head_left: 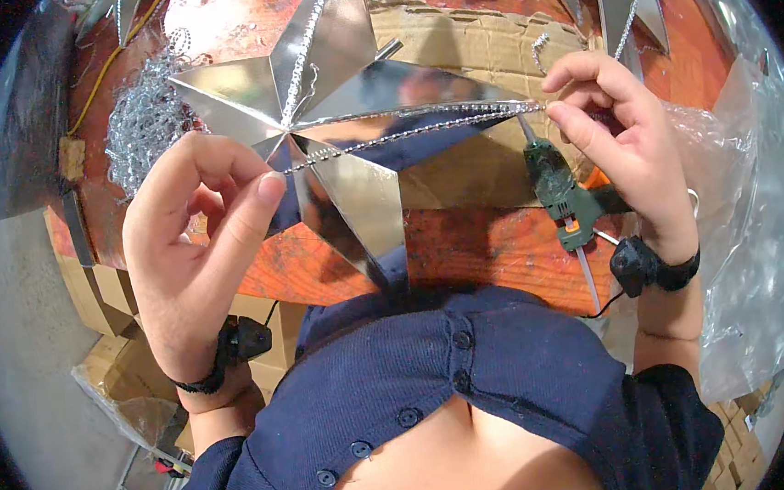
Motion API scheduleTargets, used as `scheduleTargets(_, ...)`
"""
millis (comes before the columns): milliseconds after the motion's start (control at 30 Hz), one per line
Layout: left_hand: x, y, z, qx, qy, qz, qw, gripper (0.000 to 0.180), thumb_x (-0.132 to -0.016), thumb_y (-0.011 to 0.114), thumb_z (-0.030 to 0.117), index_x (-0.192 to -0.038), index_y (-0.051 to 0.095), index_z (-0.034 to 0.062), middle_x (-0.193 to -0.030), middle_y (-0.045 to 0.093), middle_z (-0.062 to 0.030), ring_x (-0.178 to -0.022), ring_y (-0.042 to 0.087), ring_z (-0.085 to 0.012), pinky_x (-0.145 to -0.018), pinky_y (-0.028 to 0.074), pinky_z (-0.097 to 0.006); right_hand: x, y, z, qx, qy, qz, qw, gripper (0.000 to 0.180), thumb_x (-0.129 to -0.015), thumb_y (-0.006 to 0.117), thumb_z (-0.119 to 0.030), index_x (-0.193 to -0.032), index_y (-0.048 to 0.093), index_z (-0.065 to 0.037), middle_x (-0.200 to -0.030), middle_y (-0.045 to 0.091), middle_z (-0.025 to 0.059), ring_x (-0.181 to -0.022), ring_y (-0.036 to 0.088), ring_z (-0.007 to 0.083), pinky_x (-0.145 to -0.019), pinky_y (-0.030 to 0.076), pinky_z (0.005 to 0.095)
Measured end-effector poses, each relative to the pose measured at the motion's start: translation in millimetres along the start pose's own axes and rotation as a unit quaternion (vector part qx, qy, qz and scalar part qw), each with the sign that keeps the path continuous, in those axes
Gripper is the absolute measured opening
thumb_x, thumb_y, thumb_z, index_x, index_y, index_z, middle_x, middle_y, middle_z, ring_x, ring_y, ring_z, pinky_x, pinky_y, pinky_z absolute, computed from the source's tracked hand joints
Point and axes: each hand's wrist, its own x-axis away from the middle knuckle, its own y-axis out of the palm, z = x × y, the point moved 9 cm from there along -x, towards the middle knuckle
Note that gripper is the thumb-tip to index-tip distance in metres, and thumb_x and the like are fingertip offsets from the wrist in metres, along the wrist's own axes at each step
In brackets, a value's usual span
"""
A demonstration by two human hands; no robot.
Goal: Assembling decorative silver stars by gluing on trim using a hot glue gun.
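A silver five-pointed star (352, 202) with a mirror finish lies in front of me. A thin silver bead chain (402, 134) is stretched along its right-hand point. My left hand (195, 205) pinches the chain's near-centre end between thumb and forefinger. At the tip of the point, my right hand (617, 126) pinches the other end. Just below those fingers is a dark green glue gun (555, 191), nozzle toward the star's tip. Its handle runs behind my right hand, and I cannot tell whether the palm touches it. Sparkling trim (308, 49) runs along the star's upper ridge.
A heap of silver chain (150, 121) sits at the left. Flattened cardboard (470, 179) lies under the star on the red wooden table (466, 253). Another silver star (626, 5) is at the back right. Clear plastic wrap (744, 217) covers the right side; cardboard boxes (125, 367) stand lower left.
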Motion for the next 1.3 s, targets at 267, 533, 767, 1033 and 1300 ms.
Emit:
scheduleTargets(267,-0.3,0.8,-5.8,0.034,-0.031,0.008,0.999,0.009,-0.083,0.067,0.006,-0.083,0.058,0.0033,-0.081,0.055,0.0033,-0.071,0.048,-0.0041,-0.060,0.035,-0.019,-4.7,4.1,-7.5,0.063,-0.026,-0.042,0.997,0.023,-0.091,0.058,-0.006,-0.110,0.066,0.003,-0.099,0.068,0.0060,-0.089,0.062,0.0103,-0.081,0.047,0.0240)
scheduleTargets(533,-0.7,1.6,-8.5,0.036,-0.044,0.013,0.998,0.010,-0.084,0.066,0.008,-0.083,0.058,0.0033,-0.080,0.055,0.0030,-0.073,0.049,-0.0052,-0.063,0.036,-0.020,-3.1,4.8,-10.5,0.053,-0.065,-0.040,0.996,0.018,-0.091,0.057,-0.007,-0.103,0.068,0.002,-0.086,0.067,0.0042,-0.079,0.059,0.0093,-0.070,0.047,0.0244)
scheduleTargets(767,-2.0,2.8,-7.5,0.041,-0.045,0.023,0.998,0.011,-0.084,0.066,0.009,-0.081,0.057,0.0033,-0.079,0.053,0.0041,-0.070,0.044,-0.0041,-0.064,0.033,-0.019,-1.3,6.6,-8.1,0.035,-0.040,-0.067,0.996,0.019,-0.090,0.057,-0.006,-0.103,0.068,0.002,-0.084,0.065,0.0023,-0.076,0.057,0.0072,-0.068,0.045,0.0230)
scheduleTargets(1033,-7.9,11.1,-8.6,0.067,-0.043,0.003,0.997,0.010,-0.086,0.065,0.008,-0.084,0.056,0.0032,-0.079,0.052,0.0051,-0.070,0.042,-0.0029,-0.064,0.032,-0.019,-0.5,6.8,-1.0,0.007,-0.025,-0.086,0.996,0.022,-0.088,0.056,-0.007,-0.104,0.068,0.001,-0.084,0.063,-0.0005,-0.073,0.052,0.0052,-0.064,0.042,0.0223)
scheduleTargets(1300,-12.6,14.7,-10.0,0.056,-0.022,-0.019,0.998,0.009,-0.086,0.064,0.008,-0.085,0.057,0.0027,-0.077,0.051,0.0055,-0.068,0.042,-0.0025,-0.062,0.032,-0.019,-0.3,7.6,2.5,0.007,0.017,-0.078,0.997,0.023,-0.087,0.055,-0.007,-0.104,0.069,-0.001,-0.081,0.062,-0.0014,-0.072,0.052,0.0050,-0.064,0.041,0.0220)
